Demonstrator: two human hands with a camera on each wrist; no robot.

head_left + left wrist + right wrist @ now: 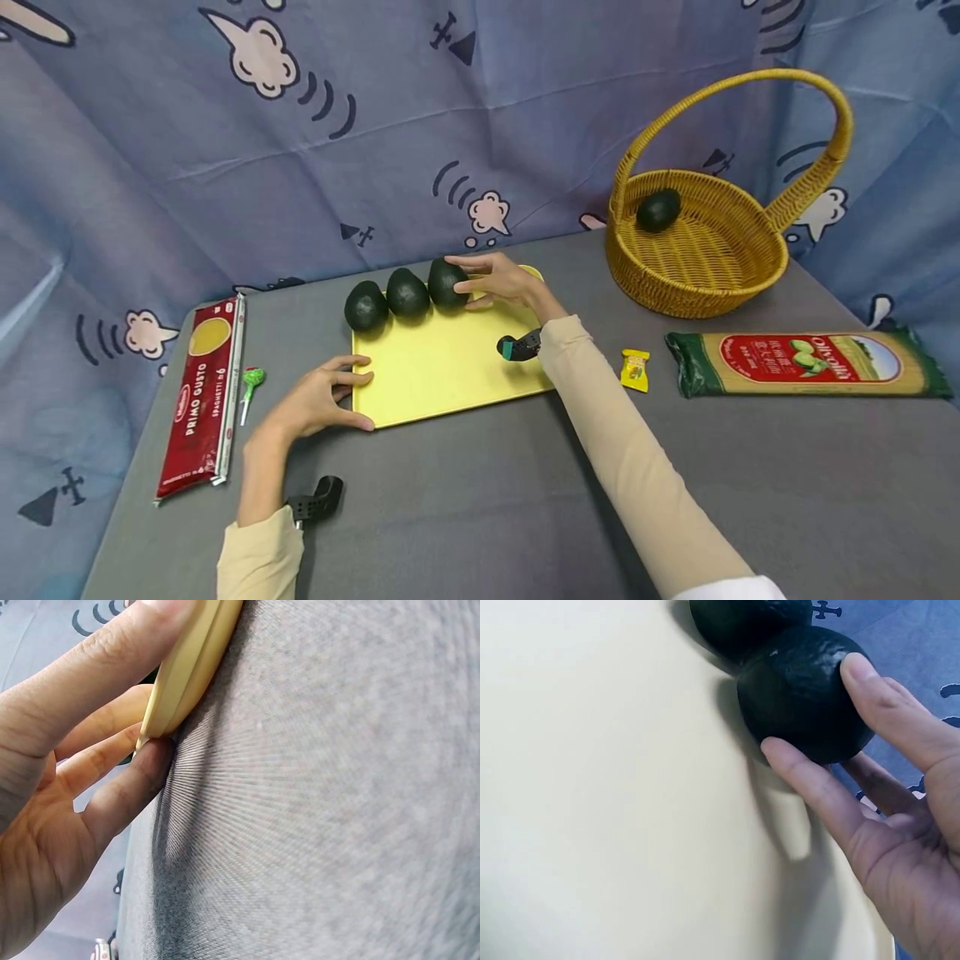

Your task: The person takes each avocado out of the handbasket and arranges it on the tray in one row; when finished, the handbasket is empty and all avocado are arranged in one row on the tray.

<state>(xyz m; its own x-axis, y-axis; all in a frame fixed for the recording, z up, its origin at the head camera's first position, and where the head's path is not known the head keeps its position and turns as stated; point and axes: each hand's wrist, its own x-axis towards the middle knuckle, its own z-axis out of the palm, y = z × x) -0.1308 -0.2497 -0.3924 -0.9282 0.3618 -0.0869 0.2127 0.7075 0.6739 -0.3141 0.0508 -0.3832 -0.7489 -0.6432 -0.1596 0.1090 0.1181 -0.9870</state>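
Three dark green avocados stand in a row along the far edge of a yellow tray (442,367). My right hand (502,282) grips the rightmost avocado (444,283), and in the right wrist view its thumb and fingers (802,776) curve around that avocado (802,697). Beside it are the middle avocado (407,293) and the left avocado (367,307). At the tray's left end, my left hand (318,398) holds the rim, its thumb by the near corner. The left wrist view shows fingertips on both sides of the tray's rim (199,660).
A wicker basket (697,296) with a tall handle holds another avocado (659,210) at the back right. Below it lie a yellow candy packet (634,370) and a green-ended spaghetti pack (810,364). Red spaghetti packaging (201,396) and a green lollipop (252,383) lie at left.
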